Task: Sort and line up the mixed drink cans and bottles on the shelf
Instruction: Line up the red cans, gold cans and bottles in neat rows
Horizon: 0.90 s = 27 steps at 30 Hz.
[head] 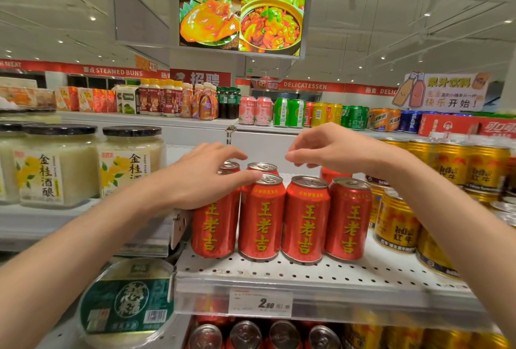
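Four red cans [279, 217] line the shelf [279, 270] front edge, more behind; gold cans [396, 226] at its right end. Left hand [201, 175] rests on leftmost can top, fingers loosely spread; right hand [332, 147] hovers above, fingers curled, holding nothing.

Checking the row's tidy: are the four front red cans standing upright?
Upright: all four front red cans stand on their bases, silver tops up.

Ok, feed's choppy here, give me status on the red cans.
Left hand resting on leftmost red can. Right hand hovering, holding nothing. Front row of four lined up. Gold cans crowd right side.
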Tool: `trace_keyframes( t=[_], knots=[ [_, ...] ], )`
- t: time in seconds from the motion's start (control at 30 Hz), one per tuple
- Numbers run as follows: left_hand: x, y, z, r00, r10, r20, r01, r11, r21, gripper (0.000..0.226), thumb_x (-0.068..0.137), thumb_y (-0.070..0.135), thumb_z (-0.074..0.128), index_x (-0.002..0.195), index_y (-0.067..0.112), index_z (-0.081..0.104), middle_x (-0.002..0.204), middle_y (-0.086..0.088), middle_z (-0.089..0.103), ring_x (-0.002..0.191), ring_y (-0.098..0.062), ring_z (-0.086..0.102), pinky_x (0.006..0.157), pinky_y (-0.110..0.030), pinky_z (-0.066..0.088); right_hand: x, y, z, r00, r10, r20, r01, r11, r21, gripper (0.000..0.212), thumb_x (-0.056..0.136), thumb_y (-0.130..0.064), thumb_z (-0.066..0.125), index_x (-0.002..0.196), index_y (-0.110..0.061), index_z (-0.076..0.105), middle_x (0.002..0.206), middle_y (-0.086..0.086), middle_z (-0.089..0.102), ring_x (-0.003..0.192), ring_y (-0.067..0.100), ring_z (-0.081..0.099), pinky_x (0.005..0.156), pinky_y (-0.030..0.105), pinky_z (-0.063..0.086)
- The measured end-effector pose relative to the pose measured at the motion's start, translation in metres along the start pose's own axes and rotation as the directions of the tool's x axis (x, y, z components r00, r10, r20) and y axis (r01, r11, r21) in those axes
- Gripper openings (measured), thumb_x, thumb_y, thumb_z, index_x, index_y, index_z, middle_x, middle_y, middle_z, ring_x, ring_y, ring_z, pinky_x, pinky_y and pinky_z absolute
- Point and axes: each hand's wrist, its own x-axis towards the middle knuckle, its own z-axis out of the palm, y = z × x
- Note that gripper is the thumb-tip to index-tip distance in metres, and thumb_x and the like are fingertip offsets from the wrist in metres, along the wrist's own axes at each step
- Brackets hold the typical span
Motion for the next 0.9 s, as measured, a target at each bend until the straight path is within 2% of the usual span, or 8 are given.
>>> trace_keyframes(
  t=[0.13,0.27,0.4,0.5,0.63,0.7,0.8,0.9],
  knots=[
    [0.008,0.016,-0.007,0.997,0.066,0.047,-0.066,0.998,0.012,0.063,0.086,0.075,0.049,0.138,0.039,0.051,0.149,0.011,0.045,0.133,-0.010,0.044,0.108,-0.038,0.038,-0.031,0.011,-0.005,0.999,0.028,0.035,-0.027,0.999,-0.025,0.021,0.091,-0.046,0.067,0.102,-0.030,0.075,0.093,-0.018,0.076,0.080,-0.008,0.068,0.066,0.010,0.049],
    [0.023,0.032,-0.001,0.991,0.090,0.101,-0.095,0.994,0.047,0.064,0.086,0.075,0.050,0.137,0.036,0.055,0.145,0.012,0.051,0.131,-0.011,0.048,0.106,-0.037,0.040,-0.041,0.017,0.001,1.000,0.028,0.011,-0.027,0.999,-0.021,0.019,0.094,-0.042,0.066,0.104,-0.029,0.075,0.098,-0.017,0.077,0.085,-0.009,0.068,0.067,0.005,0.048],
    [0.025,0.033,0.004,0.988,0.054,0.142,-0.051,0.998,-0.026,0.055,0.090,0.069,0.052,0.130,0.032,0.061,0.127,0.012,0.063,0.108,-0.008,0.061,0.086,-0.027,0.048,-0.040,0.020,-0.005,0.995,0.046,-0.085,-0.051,0.998,-0.047,0.025,0.094,-0.049,0.062,0.105,-0.031,0.074,0.096,-0.017,0.075,0.086,-0.003,0.069,0.070,0.016,0.054],
    [0.023,0.033,0.005,0.989,0.056,0.136,-0.049,0.998,-0.048,0.051,0.092,0.065,0.050,0.130,0.032,0.061,0.126,0.011,0.064,0.107,-0.008,0.063,0.092,-0.031,0.050,-0.024,0.034,-0.017,0.972,0.097,-0.212,-0.121,0.988,-0.101,0.029,0.099,-0.041,0.058,0.115,-0.021,0.072,0.108,-0.010,0.071,0.098,0.009,0.066,0.079,0.027,0.055],
    [0.022,0.034,0.006,0.989,0.048,0.137,-0.041,0.997,-0.059,0.046,0.096,0.059,0.050,0.131,0.031,0.061,0.128,0.010,0.063,0.113,-0.011,0.062,0.098,-0.033,0.048,0.010,0.061,-0.013,0.961,0.240,-0.141,-0.273,0.909,-0.314,0.034,0.098,-0.033,0.059,0.120,-0.010,0.072,0.119,0.006,0.072,0.102,0.022,0.066,0.088,0.039,0.058],
    [0.021,0.033,0.006,0.990,0.049,0.135,-0.040,0.997,-0.066,0.043,0.097,0.055,0.051,0.130,0.030,0.062,0.129,0.009,0.064,0.114,-0.011,0.061,0.100,-0.034,0.048,0.023,0.067,-0.005,0.953,0.287,-0.098,-0.303,0.881,-0.364,0.037,0.097,-0.034,0.060,0.122,-0.008,0.069,0.121,0.008,0.070,0.102,0.024,0.065,0.087,0.037,0.056],
    [0.021,0.033,0.006,0.989,0.048,0.137,-0.040,0.997,-0.065,0.043,0.098,0.052,0.051,0.132,0.028,0.063,0.131,0.008,0.064,0.114,-0.012,0.061,0.102,-0.036,0.048,0.033,0.069,0.000,0.939,0.342,-0.049,-0.337,0.878,-0.341,0.034,0.096,-0.032,0.064,0.123,-0.011,0.063,0.120,0.008,0.068,0.100,0.023,0.063,0.084,0.035,0.053],
    [0.020,0.034,0.006,0.991,0.049,0.128,-0.042,0.997,-0.058,0.042,0.099,0.049,0.051,0.131,0.026,0.063,0.130,0.007,0.064,0.115,-0.013,0.061,0.102,-0.035,0.048,0.033,0.074,-0.002,0.936,0.351,-0.028,-0.346,0.906,-0.244,0.031,0.092,-0.036,0.069,0.117,-0.019,0.061,0.115,0.005,0.069,0.098,0.022,0.066,0.079,0.036,0.057]
  ],
)
